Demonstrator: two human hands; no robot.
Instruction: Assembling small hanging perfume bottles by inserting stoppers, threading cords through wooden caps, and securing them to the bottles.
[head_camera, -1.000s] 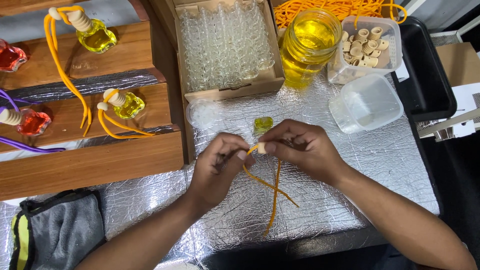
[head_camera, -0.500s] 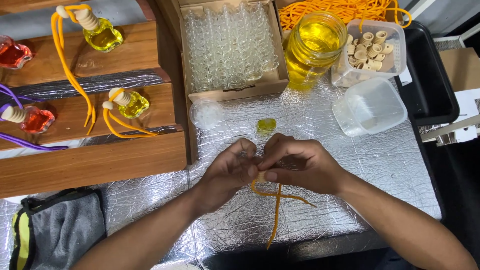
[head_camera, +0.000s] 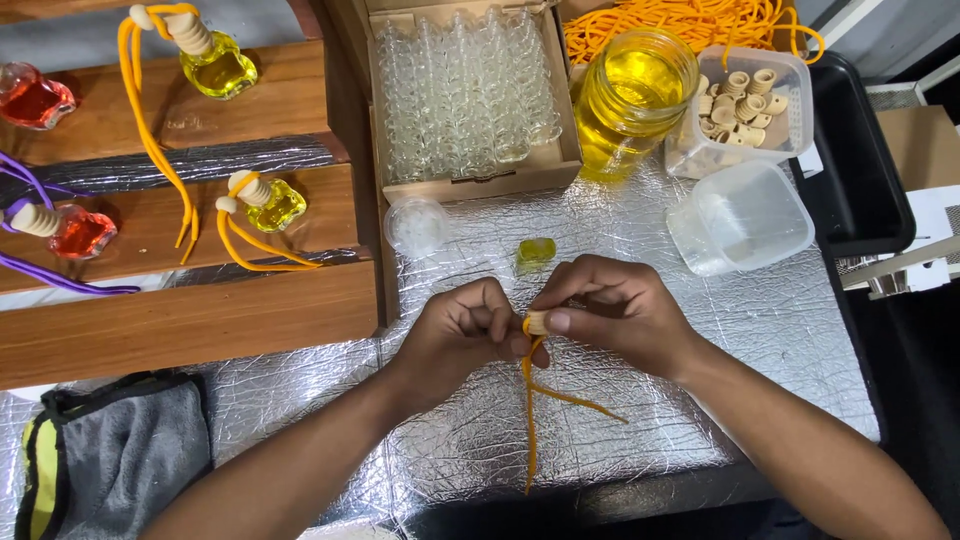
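Cardboard box (head_camera: 470, 175) of clear vials behind both hands; left hand (head_camera: 460, 330) and right hand (head_camera: 610, 310) pinch wooden cap (head_camera: 537, 323), orange cord (head_camera: 530, 410) dangling.

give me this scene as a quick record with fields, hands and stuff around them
left hand: left hand pinches the orange cord under the cap
right hand: right hand holds the small wooden cap at its fingertips
cord: hangs down from the cap over the foil-covered table
close by: small yellow bottle just beyond the hands
behind: box of empty glass bottles, jar of yellow liquid, tub of wooden caps, empty tub
left side: wooden shelves with filled bottles
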